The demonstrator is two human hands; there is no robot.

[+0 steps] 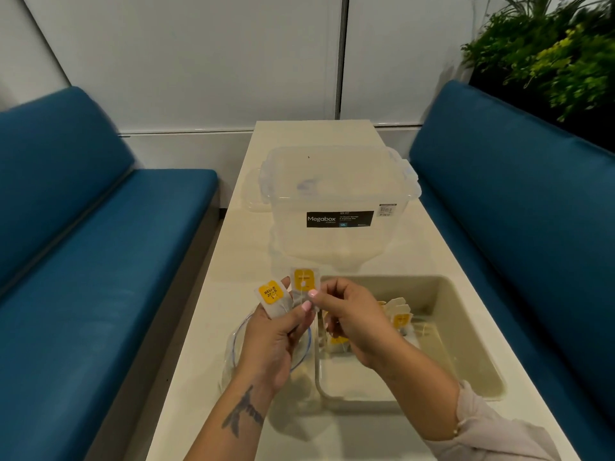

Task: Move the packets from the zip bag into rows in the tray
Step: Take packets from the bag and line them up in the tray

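- Left hand grasps a packet with a yellow label, held up just left of the tray.
- Right hand pinches a second packet by its lower edge, above the tray's near-left corner; the two packets sit side by side, close together.
- Several more packets lie inside the tray.
- Zip bag lies on the surface just left of the tray, under the left hand.
- Clear storage box stands beyond the tray.

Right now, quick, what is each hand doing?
Left hand: holding a white paper packet with a yellow label.
Right hand: fingers pinching a second yellow-labelled packet.
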